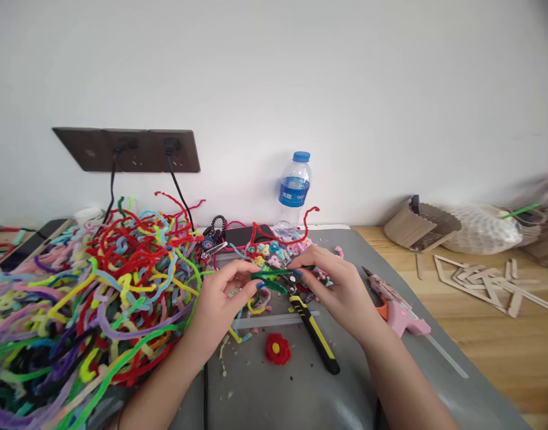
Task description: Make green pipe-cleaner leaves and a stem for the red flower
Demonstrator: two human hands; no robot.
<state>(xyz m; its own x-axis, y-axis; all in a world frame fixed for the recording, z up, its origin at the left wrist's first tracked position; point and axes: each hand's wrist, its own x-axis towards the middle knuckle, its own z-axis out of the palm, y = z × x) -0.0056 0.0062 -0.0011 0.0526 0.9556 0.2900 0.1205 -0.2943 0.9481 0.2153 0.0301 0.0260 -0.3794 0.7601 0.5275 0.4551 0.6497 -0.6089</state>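
My left hand (222,301) and my right hand (339,286) meet over the grey mat (278,394), each pinching an end of a green pipe cleaner (274,276) that is bent between them. Both hands have their fingers closed on it. Just below the hands lie black and yellow pliers (316,334). A small red pipe-cleaner flower with a yellow centre (278,349) rests on the mat in front of me. A clear glue stick (274,321) lies across the mat under my hands.
A big tangle of coloured pipe cleaners (89,298) covers the left. A pink glue gun (397,307) lies to the right. A water bottle (294,191) stands by the wall, small pastel pieces (282,251) before it. Wooden sticks (484,280) lie far right. Cables hang from a wall socket (130,149).
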